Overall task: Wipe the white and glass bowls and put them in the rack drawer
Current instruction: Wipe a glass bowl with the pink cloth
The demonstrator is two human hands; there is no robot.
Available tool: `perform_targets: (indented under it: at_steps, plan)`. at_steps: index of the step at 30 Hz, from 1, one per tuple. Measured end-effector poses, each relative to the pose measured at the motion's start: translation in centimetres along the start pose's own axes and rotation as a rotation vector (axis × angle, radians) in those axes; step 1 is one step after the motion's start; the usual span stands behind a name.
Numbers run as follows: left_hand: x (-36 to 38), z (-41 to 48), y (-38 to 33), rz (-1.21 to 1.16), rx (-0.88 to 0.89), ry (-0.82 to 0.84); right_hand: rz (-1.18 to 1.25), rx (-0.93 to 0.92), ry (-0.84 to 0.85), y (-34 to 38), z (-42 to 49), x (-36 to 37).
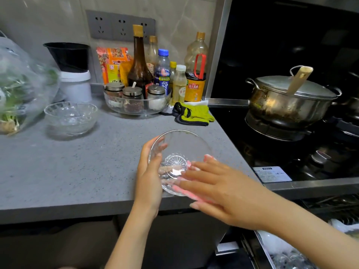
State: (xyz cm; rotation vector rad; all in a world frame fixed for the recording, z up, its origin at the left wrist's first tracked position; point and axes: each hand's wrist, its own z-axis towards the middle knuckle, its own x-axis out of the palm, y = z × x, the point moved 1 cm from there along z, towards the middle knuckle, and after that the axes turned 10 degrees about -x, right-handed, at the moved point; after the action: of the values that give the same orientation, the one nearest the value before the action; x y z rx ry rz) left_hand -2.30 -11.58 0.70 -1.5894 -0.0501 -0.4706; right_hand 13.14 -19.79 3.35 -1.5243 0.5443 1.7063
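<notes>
Head view: left hand point(149, 177) is gripping the tilted glass bowl point(180, 144) by its rim above the table point(77, 171) edge, while right hand point(217, 191) is pressing flat fingers inside; rigid, slick, breakable glass is likely needing firm rim support.

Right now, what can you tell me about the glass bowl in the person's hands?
The glass bowl is clear and round, with a starburst pattern cut in its base. It is held tilted over the grey counter, opening towards the camera. The left hand grips its left rim; the right hand lays straight fingers against its lower right side.
</notes>
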Motion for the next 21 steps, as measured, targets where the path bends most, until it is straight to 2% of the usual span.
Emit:
perform_targets:
  at_steps: [3, 8, 11, 14, 19, 21]
  plan:
    - [0.5, -0.4, 0.2, -0.027, 0.013, -0.018, -0.067, -0.002, -0.133, 1.8, 0.6, 1.5]
    - [0.9, -0.7, 0.3, -0.039, 0.06, -0.02, -0.014, 0.131, -0.261, 4.3, 2.8, 3.1]
    - [-0.1, -0.4, -0.3, 0.005, 0.055, 0.043, -0.073, 0.014, -0.274, 3.1, 2.1, 3.3]
    - [-0.7, -0.4, -0.8, 0.008, 0.019, 0.095, -0.159, -0.036, -0.242, 2.0, 1.2, 2.7]
    - [0.8, -1.2, -0.1, -0.219, -0.175, 0.177, -0.185, 0.051, -0.417, 2.7, 3.0, 2.4]
    - [0.7, -1.4, -0.1, -0.225, -0.187, 0.175, -0.197, 0.047, -0.404, 3.0, 3.1, 3.1]
